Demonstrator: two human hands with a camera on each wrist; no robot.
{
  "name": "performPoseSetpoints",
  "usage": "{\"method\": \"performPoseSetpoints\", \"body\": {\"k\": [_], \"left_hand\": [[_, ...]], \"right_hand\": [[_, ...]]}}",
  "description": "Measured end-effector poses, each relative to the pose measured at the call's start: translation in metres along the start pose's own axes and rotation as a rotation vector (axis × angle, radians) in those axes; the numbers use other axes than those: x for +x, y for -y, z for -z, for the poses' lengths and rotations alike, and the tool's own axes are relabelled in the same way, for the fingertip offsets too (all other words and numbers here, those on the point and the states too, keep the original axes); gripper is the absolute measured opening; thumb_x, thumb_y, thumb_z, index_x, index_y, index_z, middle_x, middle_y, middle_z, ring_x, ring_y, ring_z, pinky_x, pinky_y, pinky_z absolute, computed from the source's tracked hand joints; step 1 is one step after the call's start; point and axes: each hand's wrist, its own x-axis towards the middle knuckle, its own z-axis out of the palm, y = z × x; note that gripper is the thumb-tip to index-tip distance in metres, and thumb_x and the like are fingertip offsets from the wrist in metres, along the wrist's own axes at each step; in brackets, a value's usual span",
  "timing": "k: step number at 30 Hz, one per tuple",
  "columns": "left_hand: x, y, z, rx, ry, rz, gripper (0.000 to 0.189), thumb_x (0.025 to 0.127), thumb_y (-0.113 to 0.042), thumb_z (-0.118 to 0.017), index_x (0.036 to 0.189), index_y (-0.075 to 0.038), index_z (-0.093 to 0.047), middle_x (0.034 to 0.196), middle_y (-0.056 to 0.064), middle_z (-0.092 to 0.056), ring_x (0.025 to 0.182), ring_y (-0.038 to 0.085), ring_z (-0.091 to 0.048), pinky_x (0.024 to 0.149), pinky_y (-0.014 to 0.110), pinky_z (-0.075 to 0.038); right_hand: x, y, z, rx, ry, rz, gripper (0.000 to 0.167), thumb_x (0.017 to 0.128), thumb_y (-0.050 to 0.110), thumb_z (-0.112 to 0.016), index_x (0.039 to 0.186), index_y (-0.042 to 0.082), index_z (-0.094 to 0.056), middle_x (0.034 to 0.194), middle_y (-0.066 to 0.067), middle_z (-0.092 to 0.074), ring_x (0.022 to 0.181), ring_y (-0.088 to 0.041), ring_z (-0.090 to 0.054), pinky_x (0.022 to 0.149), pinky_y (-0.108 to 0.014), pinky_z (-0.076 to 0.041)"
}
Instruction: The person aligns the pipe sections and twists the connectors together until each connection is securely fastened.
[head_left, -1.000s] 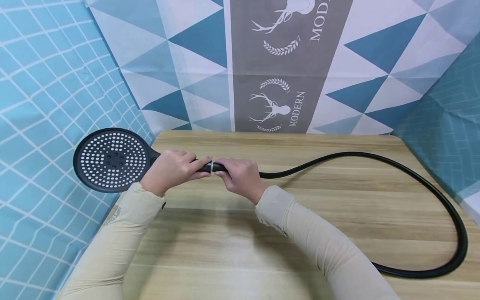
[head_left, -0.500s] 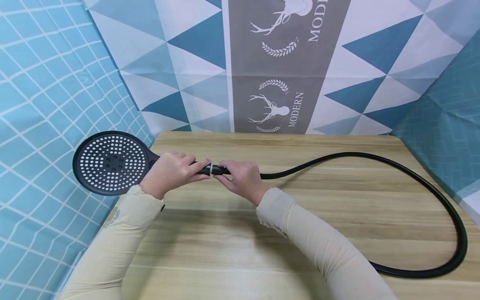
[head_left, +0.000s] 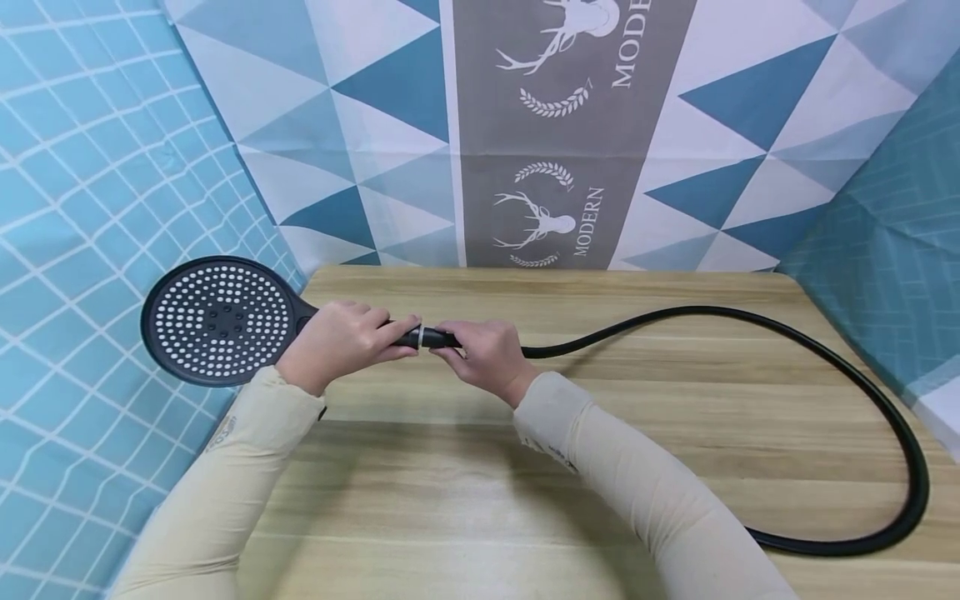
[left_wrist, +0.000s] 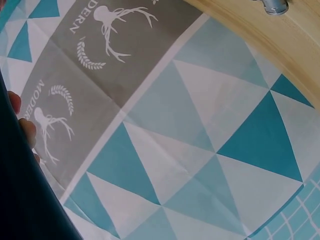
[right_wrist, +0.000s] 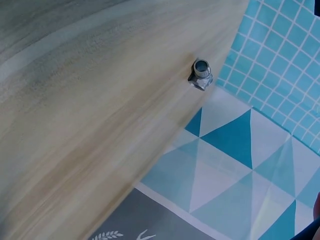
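Note:
My left hand (head_left: 343, 343) grips the handle of a black round shower head (head_left: 219, 321), its pale-dotted face toward the head camera. Right beside it, my right hand (head_left: 489, 357) pinches the end fitting (head_left: 438, 337) of a black shower hose (head_left: 697, 311) between thumb and fingers. A thin pale ring (head_left: 422, 337) shows where handle and hose end meet in line. Both are held above the wooden table. Fingertips (left_wrist: 29, 132) show at the left wrist view's edge, behind a dark curved shape. The palm sides of both hands are hidden.
The hose loops over the right of the wooden table (head_left: 465, 517) and passes behind my right sleeve (head_left: 660, 508). A small metal fitting (right_wrist: 201, 75) stands near the table's edge, out of sight in the head view. Blue tiled sheeting (head_left: 75, 250) and a triangle-patterned backdrop (head_left: 405, 192) border the table.
The right hand's thumb and fingers have shifted slightly right at the hose end, showing more of its black fitting. The left hand keeps its grip, and the shower head has barely moved.

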Motion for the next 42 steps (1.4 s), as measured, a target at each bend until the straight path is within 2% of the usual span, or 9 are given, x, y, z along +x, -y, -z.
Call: {"method": "performPoseSetpoints", "body": {"k": [18, 25, 31, 42], "left_hand": [[-0.0035, 0.0002, -0.0032, -0.011, -0.015, -0.003, 0.049, 0.104, -0.042, -0.034, 0.096, -0.006, -0.066, 0.058, 0.007, -0.054, 0.041, 0.017, -0.048, 0.038, 0.032, -0.041], [-0.0031, 0.0011, -0.0041, -0.014, -0.019, 0.000, 0.047, 0.104, -0.042, -0.035, 0.095, -0.006, -0.066, 0.059, 0.007, -0.054, 0.041, 0.017, -0.048, 0.038, 0.032, -0.041], [-0.0035, 0.0002, -0.0047, -0.001, -0.028, -0.003, 0.045, 0.103, -0.042, -0.036, 0.094, -0.008, -0.065, 0.058, 0.005, -0.053, 0.041, 0.016, -0.047, 0.038, 0.031, -0.040], [-0.0049, -0.0018, -0.0069, -0.011, -0.052, -0.007, 0.046, 0.103, -0.041, -0.037, 0.095, -0.007, -0.067, 0.058, 0.006, -0.053, 0.041, 0.016, -0.047, 0.038, 0.032, -0.040]], "right_hand": [[-0.0004, 0.0001, -0.0012, 0.003, 0.038, -0.021, 0.027, 0.075, 0.024, -0.080, 0.088, 0.003, -0.069, 0.072, -0.003, -0.070, 0.048, -0.010, -0.060, 0.045, -0.025, -0.047], [-0.0003, 0.0001, -0.0007, 0.011, 0.067, -0.046, 0.027, 0.077, 0.023, -0.081, 0.092, 0.004, -0.070, 0.079, -0.004, -0.072, 0.052, -0.010, -0.063, 0.048, -0.023, -0.048], [-0.0008, 0.0001, -0.0022, -0.001, 0.036, -0.019, 0.022, 0.076, 0.019, -0.082, 0.092, 0.007, -0.071, 0.082, -0.001, -0.073, 0.060, -0.008, -0.067, 0.052, -0.021, -0.049], [-0.0009, 0.0009, -0.0039, -0.039, -0.012, 0.017, 0.021, 0.074, 0.021, -0.082, 0.087, 0.009, -0.071, 0.076, 0.001, -0.072, 0.056, -0.009, -0.066, 0.048, -0.023, -0.048]]}}
